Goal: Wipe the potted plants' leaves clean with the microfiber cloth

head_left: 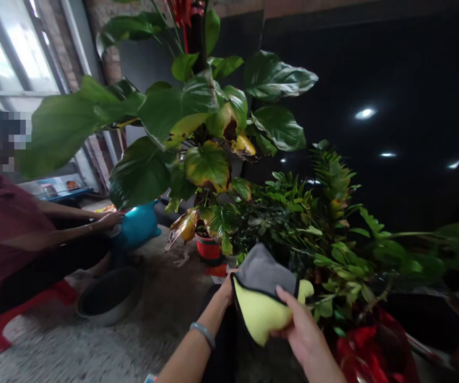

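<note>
A folded two-sided cloth point(263, 314), grey on one face and yellow on the other with black edging, is between my two hands. My left hand point(229, 287) grips its left edge, with the fingers mostly hidden behind it. Across the right side, my right hand point(297, 324) pinches the cloth, thumb on top and fingers beneath. Just beyond the cloth grow leafy green plants point(285, 213). A tall potted plant point(207, 165) with large leaves, some yellowed and browned, rises above in a red pot point(209, 248).
At left, a person point(6, 229) in a dark red shirt sits on a red stool point(25, 308), holding a blue object point(137, 226) above a round basin point(109, 295). Shiny red wrapping point(376, 346) lies low on the right. A dark glossy panel point(392, 96) stands behind the plants.
</note>
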Available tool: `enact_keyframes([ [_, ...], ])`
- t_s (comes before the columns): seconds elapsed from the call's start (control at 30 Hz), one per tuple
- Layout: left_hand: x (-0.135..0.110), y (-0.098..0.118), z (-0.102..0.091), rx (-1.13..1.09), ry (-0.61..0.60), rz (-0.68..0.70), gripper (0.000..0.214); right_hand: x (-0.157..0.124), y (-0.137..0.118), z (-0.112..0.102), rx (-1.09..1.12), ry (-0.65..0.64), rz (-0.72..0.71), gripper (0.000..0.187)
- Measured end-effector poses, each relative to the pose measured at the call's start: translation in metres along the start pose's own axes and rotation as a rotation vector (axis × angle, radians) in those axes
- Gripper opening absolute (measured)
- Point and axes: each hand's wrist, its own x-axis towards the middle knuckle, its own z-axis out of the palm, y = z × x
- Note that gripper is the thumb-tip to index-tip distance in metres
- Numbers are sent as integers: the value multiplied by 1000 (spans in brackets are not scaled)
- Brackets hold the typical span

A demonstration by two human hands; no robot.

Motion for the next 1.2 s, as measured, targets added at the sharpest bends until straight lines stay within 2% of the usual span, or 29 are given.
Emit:
enact_keyframes([
  [0.03,0,0,-1,11,-2,-2,20,-7,4,-7,13,29,-35,42],
  [0.1,-1,2,-2,84,2,22,22,-23,-8,-15,131,92,-161,47],
  [0.23,-7,6,3,221,30,69,32,-34,-78,-2,388,127,-648,42],
  [0.27,-8,7,5,234,34,73,34,-30,-92,3,400,109,-722,39],
  [0.3,-10,8,7,240,38,78,35,-25,-100,7,395,96,-720,34],
  [0.33,-11,8,9,241,41,84,35,-18,-102,10,381,94,-641,27],
  [0.4,-12,8,11,233,49,99,35,-6,-87,10,339,113,-349,14],
  [0.5,-12,9,12,229,52,111,32,-3,-35,0,275,103,55,13],
  [0.57,-13,10,11,239,59,108,29,-13,-6,-7,260,101,202,15],
  [0.63,-14,11,10,245,68,100,28,-27,0,-10,283,102,213,17],
  [0.67,-14,12,10,246,73,95,28,-33,-6,-9,302,98,156,20],
  [0.7,-15,12,10,247,76,92,29,-38,-18,-7,324,90,59,24],
  [0.8,-17,12,11,246,79,99,33,-39,-66,6,392,56,-365,38],
  [0.87,-17,11,12,248,79,105,35,-28,-89,15,409,35,-518,38],
  [0.9,-17,11,13,252,74,109,34,-21,-93,19,404,26,-505,34],
  [0.97,-15,10,12,261,70,115,32,-6,-83,21,360,32,-326,22],
  [1.03,-11,8,11,262,62,123,27,3,-54,15,283,54,-74,14],
  [1.1,-8,6,8,258,52,127,22,4,-18,5,212,84,137,15],
  [1.17,-7,5,6,271,46,117,18,-5,6,-5,199,119,247,17],
  [1.2,-7,5,5,278,52,105,17,-12,10,-8,211,119,247,19],
])
